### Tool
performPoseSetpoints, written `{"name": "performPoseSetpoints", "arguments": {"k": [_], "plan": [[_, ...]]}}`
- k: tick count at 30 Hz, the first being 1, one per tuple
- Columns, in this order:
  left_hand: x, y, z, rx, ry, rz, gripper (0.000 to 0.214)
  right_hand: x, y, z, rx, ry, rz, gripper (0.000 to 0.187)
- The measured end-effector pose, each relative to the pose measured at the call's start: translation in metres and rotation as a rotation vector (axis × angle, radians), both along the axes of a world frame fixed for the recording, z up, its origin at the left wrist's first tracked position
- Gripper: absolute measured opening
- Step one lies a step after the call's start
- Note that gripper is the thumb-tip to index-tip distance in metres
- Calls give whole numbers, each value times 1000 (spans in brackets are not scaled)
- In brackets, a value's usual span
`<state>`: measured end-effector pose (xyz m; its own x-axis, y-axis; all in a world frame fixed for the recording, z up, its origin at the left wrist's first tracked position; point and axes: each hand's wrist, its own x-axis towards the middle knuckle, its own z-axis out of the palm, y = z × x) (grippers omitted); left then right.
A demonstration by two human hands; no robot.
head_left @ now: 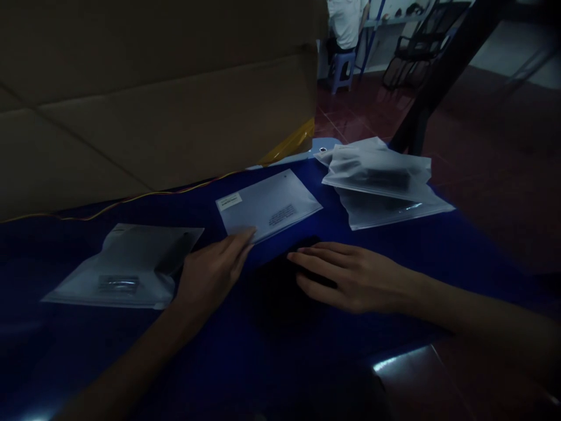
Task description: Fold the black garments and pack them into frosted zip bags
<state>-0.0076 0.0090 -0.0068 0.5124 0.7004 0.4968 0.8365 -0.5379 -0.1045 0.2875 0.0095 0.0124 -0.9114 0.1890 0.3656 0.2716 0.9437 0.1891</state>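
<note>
A flat frosted plastic bag (269, 202) with a white label and printed text lies in front of me on the blue table. My left hand (214, 266) has its fingertips closed at the bag's near edge; the thumb is partly hidden. To the right, my right hand (346, 278) rests with fingers stretched out over a dark item (280, 292), too dim to make out. Beside my left wrist is another frosted bag (131, 263), puffed up, with something dark inside. Several frosted bags (381, 175) are piled at the right, dark contents showing through.
A large cardboard box (158, 117) walls off the back left, and a yellow-and-red wire (109, 204) runs along its foot. The blue table (210, 362) ends at the right above a tiled floor. Farther off, a person in white (345, 23) sits on a stool (342, 70).
</note>
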Motion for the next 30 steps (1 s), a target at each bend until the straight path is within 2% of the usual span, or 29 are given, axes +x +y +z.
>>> {"name": "performPoseSetpoints", "arguments": {"k": [5, 11, 17, 23, 30], "plan": [[-3, -1, -1, 113, 11, -23, 18, 2, 3, 1, 75, 32, -27, 29], [1, -10, 5, 38, 72, -86, 22, 1, 5, 1, 80, 53, 23, 28], [-1, -12, 3, 51, 53, -140, 26, -4, 2, -1, 71, 166, 82, 26], [2, -20, 11, -19, -20, -175, 30, -9, -2, 2, 82, 383, -11, 26], [11, -29, 8, -71, -142, -182, 34, -17, -1, -11, -1, 264, 123, 29]]}}
